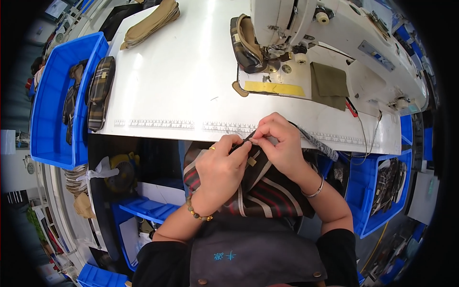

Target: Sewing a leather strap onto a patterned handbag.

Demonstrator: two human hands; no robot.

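Observation:
Both my hands meet at the front edge of the white table, over a dark brown striped fabric piece [279,193] that hangs across my lap. My left hand [222,160] is closed, thumb and forefinger pinching the dark upper edge of the fabric. Close beside it, my right hand [282,143] pinches the same edge, fingertips nearly touching the left ones. What lies exactly between the fingertips is too small to make out. A small tan tag [252,161] shows on the fabric just below. To the right, a grey-black strip [318,142] lies over the table edge.
A white sewing machine [334,28] stands at the far right, with a plaid pouch [246,43] beside its needle. Near it lie a yellow strip [274,88] and an olive cloth [329,86]. Blue bins [48,95] flank the table; tan fabric pieces [152,24] lie far left.

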